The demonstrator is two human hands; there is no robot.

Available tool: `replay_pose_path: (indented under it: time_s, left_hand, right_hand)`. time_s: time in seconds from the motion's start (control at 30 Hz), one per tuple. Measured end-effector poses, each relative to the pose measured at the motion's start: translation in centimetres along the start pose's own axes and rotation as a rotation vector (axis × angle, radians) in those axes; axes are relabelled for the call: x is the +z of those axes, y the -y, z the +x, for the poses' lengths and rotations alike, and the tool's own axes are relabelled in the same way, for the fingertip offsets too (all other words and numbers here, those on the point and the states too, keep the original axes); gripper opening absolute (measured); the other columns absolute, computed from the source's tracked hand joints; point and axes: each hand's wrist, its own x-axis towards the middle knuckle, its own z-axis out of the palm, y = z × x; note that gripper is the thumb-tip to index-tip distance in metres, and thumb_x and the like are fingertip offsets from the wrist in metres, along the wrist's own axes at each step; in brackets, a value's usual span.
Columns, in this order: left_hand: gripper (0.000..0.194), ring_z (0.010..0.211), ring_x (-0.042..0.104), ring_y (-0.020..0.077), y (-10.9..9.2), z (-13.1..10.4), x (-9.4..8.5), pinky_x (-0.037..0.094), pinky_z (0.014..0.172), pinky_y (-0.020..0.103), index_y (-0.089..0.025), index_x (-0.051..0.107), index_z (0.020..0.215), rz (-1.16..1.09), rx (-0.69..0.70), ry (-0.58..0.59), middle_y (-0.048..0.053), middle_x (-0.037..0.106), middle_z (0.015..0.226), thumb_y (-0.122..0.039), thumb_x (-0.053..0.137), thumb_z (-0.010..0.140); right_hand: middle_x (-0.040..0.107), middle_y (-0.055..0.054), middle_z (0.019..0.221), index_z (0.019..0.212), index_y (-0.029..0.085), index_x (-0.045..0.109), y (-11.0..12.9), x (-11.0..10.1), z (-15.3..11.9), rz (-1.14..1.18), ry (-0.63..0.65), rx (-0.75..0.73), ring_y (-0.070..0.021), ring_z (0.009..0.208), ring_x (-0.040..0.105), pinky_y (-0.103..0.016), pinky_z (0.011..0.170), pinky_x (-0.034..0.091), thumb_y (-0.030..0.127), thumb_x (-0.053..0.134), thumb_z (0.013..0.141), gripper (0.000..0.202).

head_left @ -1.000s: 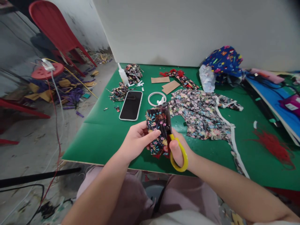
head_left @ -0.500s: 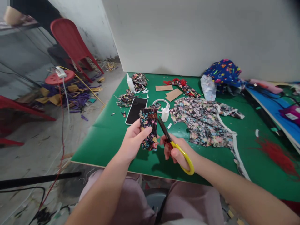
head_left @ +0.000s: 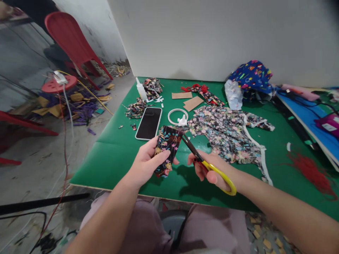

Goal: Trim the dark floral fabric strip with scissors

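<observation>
My left hand (head_left: pixel 147 160) grips a folded piece of dark floral fabric (head_left: pixel 169 144), thumb on its face, above the near part of the green table (head_left: pixel 106 155). My right hand (head_left: pixel 209 167) holds scissors (head_left: pixel 218 173) with yellow handles and dark blades. The blade tips point up and left, by the fabric's upper right corner; whether they touch it I cannot tell. Behind the fabric are a small white bottle (head_left: pixel 182 120), partly hidden, and a white ring (head_left: pixel 169 116). A phone (head_left: pixel 149 123) lies left of them.
A floral garment (head_left: pixel 230 134) with white edging spreads at the right, near red threads (head_left: pixel 312 173). Brown cards (head_left: pixel 193 103), fabric scraps (head_left: pixel 136 108) and a white bottle (head_left: pixel 141 91) lie further back. Blue patterned cloth (head_left: pixel 251 79) is heaped against the board. Red chair (head_left: pixel 70 38) at left.
The fabric has tilted, its top leaning right, and now covers the lower part of the small bottle. My right hand and the scissors have moved right and slightly down. The camera view has shifted a little.
</observation>
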Motion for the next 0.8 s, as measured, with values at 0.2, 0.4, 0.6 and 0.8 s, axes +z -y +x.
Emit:
replay_pose_path:
  time_s: [0.2, 0.4, 0.6, 0.8]
  left_hand:
    - [0.026, 0.045, 0.06, 0.0125, 0.4, 0.4, 0.2, 0.049, 0.04, 0.019, -0.019, 0.059, 0.093, 0.078, -0.063, 0.071, 0.001, 0.07, 0.064, -0.035, 0.068, 0.075]
    - [0.03, 0.05, 0.065, 0.0162, 0.4, 0.4, 0.2, 0.051, 0.041, 0.02, -0.02, 0.057, 0.1, 0.093, -0.135, 0.095, 0.001, 0.07, 0.063, -0.035, 0.067, 0.076]
    - [0.031, 0.051, 0.067, 0.0169, 0.6, 0.4, 0.4, 0.052, 0.043, 0.019, -0.02, 0.057, 0.103, 0.131, -0.178, 0.112, 0.002, 0.07, 0.065, -0.034, 0.066, 0.077]
    - [0.031, 0.049, 0.066, 0.0168, 0.5, 0.2, 0.6, 0.052, 0.041, 0.02, -0.021, 0.057, 0.103, 0.12, -0.158, 0.129, 0.002, 0.07, 0.064, -0.035, 0.066, 0.077]
  right_hand:
    - [0.051, 0.004, 0.057, 0.101, 0.018, 0.048, -0.5, -0.2, -0.2, -0.004, 0.009, 0.015, -0.0111, 0.051, 0.05, -0.022, 0.049, 0.037, 0.088, 0.018, 0.062, 0.086]
    - [0.051, 0.004, 0.054, 0.098, 0.016, 0.05, -0.8, -0.8, -0.7, -0.001, 0.031, 0.035, -0.0101, 0.047, 0.047, -0.022, 0.047, 0.036, 0.09, 0.016, 0.058, 0.091]
    - [0.052, 0.004, 0.053, 0.1, 0.016, 0.05, -1.0, -1.0, -1.2, -0.032, 0.04, 0.02, -0.0101, 0.045, 0.045, -0.022, 0.046, 0.035, 0.089, 0.016, 0.059, 0.09]
    - [0.051, 0.004, 0.05, 0.1, 0.015, 0.05, -0.9, -1.0, -1.4, -0.098, 0.014, 0.025, -0.0107, 0.043, 0.045, -0.022, 0.045, 0.034, 0.089, 0.01, 0.059, 0.093]
